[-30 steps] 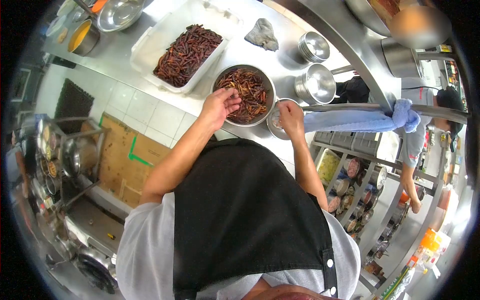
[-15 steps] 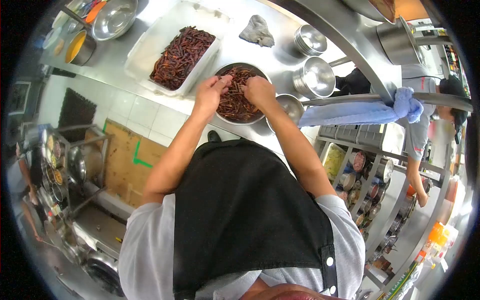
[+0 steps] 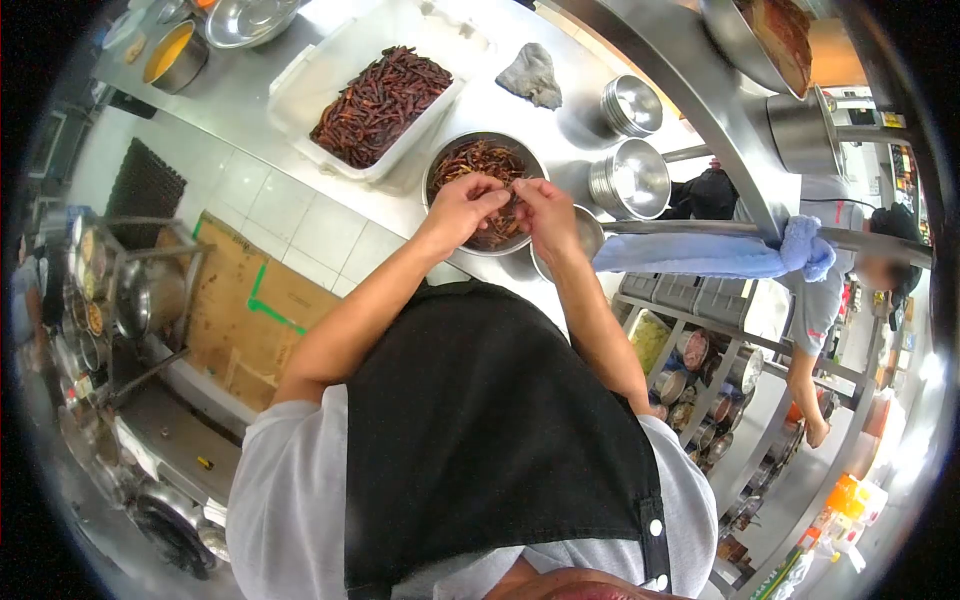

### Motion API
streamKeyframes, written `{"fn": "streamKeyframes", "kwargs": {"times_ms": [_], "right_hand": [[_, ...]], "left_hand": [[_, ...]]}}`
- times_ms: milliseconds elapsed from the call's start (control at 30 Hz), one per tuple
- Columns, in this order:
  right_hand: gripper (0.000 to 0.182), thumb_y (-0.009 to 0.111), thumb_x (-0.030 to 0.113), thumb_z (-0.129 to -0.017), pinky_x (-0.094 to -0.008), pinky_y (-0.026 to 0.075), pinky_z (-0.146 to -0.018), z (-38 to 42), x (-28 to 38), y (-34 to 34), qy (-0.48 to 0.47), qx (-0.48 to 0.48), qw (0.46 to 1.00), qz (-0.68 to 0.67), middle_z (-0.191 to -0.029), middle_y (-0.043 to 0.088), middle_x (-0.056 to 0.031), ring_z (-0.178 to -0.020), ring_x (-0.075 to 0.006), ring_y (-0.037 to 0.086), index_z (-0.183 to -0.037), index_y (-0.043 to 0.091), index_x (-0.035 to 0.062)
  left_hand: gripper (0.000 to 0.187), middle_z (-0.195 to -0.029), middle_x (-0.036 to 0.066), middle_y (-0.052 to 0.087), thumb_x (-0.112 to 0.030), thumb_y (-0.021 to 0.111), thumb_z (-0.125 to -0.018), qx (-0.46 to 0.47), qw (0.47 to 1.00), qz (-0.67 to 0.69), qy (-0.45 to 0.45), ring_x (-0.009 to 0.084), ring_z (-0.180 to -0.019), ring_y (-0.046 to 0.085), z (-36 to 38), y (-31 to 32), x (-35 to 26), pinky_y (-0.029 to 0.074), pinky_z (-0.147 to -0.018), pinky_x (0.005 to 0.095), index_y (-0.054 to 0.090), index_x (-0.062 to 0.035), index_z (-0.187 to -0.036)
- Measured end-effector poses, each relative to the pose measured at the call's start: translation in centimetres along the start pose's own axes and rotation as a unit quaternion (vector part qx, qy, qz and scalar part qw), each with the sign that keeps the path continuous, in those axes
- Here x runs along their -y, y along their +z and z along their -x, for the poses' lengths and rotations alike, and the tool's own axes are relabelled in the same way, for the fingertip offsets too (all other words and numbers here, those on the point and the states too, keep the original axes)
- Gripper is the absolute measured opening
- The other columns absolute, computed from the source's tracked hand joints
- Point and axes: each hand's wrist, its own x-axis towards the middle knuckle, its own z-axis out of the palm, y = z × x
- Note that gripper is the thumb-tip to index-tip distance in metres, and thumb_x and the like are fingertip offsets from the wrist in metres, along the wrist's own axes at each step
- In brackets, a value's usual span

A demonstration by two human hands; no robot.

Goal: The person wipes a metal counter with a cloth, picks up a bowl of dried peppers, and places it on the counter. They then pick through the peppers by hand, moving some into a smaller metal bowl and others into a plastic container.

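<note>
Both hands are close together over a round metal bowl (image 3: 436, 165) of dark red dried chilies (image 3: 480, 160). My left hand (image 3: 466, 208) has its thumb and fingertips pinched over the bowl's middle. Right beside it, my right hand (image 3: 545, 212) is pinched too, fingertips nearly meeting the left ones. A small dark piece, seemingly a dried chili, shows between the fingertips; the fingers hide most of it. Left of the bowl stands a translucent plastic tub (image 3: 300, 100) with a big heap of dried chilies (image 3: 380, 105).
A crumpled grey cloth (image 3: 532, 76) lies behind the bowl. Stacked metal bowls (image 3: 630, 178) stand to the right, near a rail with a knotted blue towel (image 3: 690, 254). A pot of yellow liquid (image 3: 175, 58) is at far left. A co-worker's arm (image 3: 803, 390) reaches in at right.
My hands have come together above the bowl, fingertips now nearly meeting; before, they were apart at its two sides. The camera view has shifted slightly.
</note>
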Motion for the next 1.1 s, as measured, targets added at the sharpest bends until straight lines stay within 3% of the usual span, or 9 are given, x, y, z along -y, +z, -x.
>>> {"fn": "streamKeyframes", "kwargs": {"times_ms": [33, 133, 333, 533, 633, 733, 833, 1033, 1100], "right_hand": [[0.019, 0.072, 0.023, -0.097, -0.0246, 0.037, -0.047, 0.3, 0.0, 0.2, 0.001, 0.002, 1.000, 0.015, -0.067, 0.060, 0.0004, -0.055, -0.0077, 0.053, -0.099, 0.072, 0.0044], [0.020, 0.072, 0.022, -0.098, -0.0247, 0.038, -0.047, 0.8, 0.0, 0.2, 0.005, -0.001, 1.000, 0.000, -0.069, 0.062, -0.0007, -0.055, -0.0086, 0.054, -0.101, 0.071, 0.0027], [0.019, 0.073, 0.018, -0.097, -0.0229, 0.038, -0.048, 2.2, 0.6, 0.6, -0.019, -0.062, 0.993, -0.095, -0.074, 0.063, -0.0015, -0.057, -0.0084, 0.055, -0.102, 0.070, 0.0001], [0.016, 0.073, 0.017, -0.098, -0.0244, 0.037, -0.048, 2.7, -0.6, 0.7, -0.034, -0.062, 0.995, -0.068, -0.074, 0.063, -0.0016, -0.057, -0.0092, 0.053, -0.093, 0.066, 0.0032], [0.017, 0.071, 0.018, -0.099, -0.0253, 0.037, -0.048, 2.6, -1.5, 0.0, -0.027, -0.010, 0.996, -0.089, -0.077, 0.064, -0.0024, -0.058, -0.0100, 0.052, -0.091, 0.065, 0.0048], [0.016, 0.068, 0.019, -0.100, -0.0262, 0.037, -0.049, 3.3, -0.2, -1.6, 0.117, 0.105, 0.961, -0.229, -0.080, 0.065, -0.0027, -0.059, -0.0110, 0.053, -0.092, 0.064, 0.0055], [0.013, 0.067, 0.017, -0.101, -0.0247, 0.039, -0.053, 4.6, 1.4, -2.4, 0.111, 0.149, 0.953, -0.239, -0.084, 0.065, -0.0031, -0.065, -0.0108, 0.055, -0.097, 0.065, 0.0054], [0.018, 0.069, 0.019, -0.099, -0.0240, 0.042, -0.055, 4.7, 0.3, -1.3, -0.005, 0.086, 0.992, 0.093, -0.079, 0.064, 0.0002, -0.064, -0.0080, 0.056, -0.109, 0.069, 0.0032], [0.019, 0.070, 0.019, -0.099, -0.0237, 0.041, -0.054, 4.6, -0.4, -1.3, -0.014, 0.117, 0.990, 0.073, -0.077, 0.064, 0.0009, -0.063, -0.0074, 0.055, -0.110, 0.069, 0.0036]], "left_hand": [[0.030, -0.094, 0.003, 0.069, -0.017, 0.071, -0.097, 0.021, 0.997, -0.067, 0.020, 0.0113, -0.081, 0.061, 0.2, 0.2, -0.5, 0.049, -0.071, 0.0273, 0.067, 0.0005, -0.120], [0.025, -0.095, 0.003, 0.068, -0.020, 0.069, -0.098, 0.021, 0.990, -0.128, 0.047, 0.0113, -0.078, 0.060, -0.5, 0.2, 0.6, 0.047, -0.069, 0.0269, 0.069, -0.0014, -0.116], [0.016, -0.092, 0.002, 0.069, -0.022, 0.063, -0.103, -0.025, 0.984, 0.154, -0.085, 0.0081, -0.069, 0.056, -0.3, 1.0, 0.9, 0.042, -0.058, 0.0236, 0.066, -0.0066, -0.103], [0.016, -0.084, 0.000, 0.060, -0.022, 0.065, -0.101, 0.004, 0.994, 0.093, -0.057, 0.0040, -0.064, 0.045, 0.3, 2.0, 0.8, 0.031, -0.052, 0.0198, 0.063, -0.0067, -0.105], [0.017, -0.081, -0.001, 0.058, -0.021, 0.065, -0.101, 0.023, 0.995, 0.082, -0.051, 0.0030, -0.061, 0.043, 0.5, 1.8, 1.2, 0.030, -0.052, 0.0191, 0.064, -0.0057, -0.107], [0.018, -0.080, -0.002, 0.056, -0.020, 0.065, -0.101, 0.066, 0.992, 0.094, -0.045, 0.0028, -0.061, 0.042, 0.3, 1.1, 2.0, 0.030, -0.051, 0.0190, 0.064, -0.0046, -0.110], [0.013, -0.076, -0.004, 0.057, -0.018, 0.065, -0.103, 0.056, 0.986, 0.138, -0.073, 0.0024, -0.059, 0.040, 1.4, 0.7, 0.7, 0.029, -0.051, 0.0182, 0.067, -0.0048, -0.105], [0.020, -0.072, -0.005, 0.049, -0.024, 0.062, -0.105, 0.134, 0.960, 0.200, -0.142, 0.0026, -0.057, 0.039, 1.7, -0.2, 1.1, 0.028, -0.048, 0.0184, 0.064, -0.0045, -0.104], [0.020, -0.071, -0.005, 0.048, -0.025, 0.063, -0.105, 0.166, 0.947, 0.214, -0.173, 0.0023, -0.056, 0.038, 1.9, -0.7, 1.3, 0.028, -0.047, 0.0186, 0.063, -0.0054, -0.101]]}}
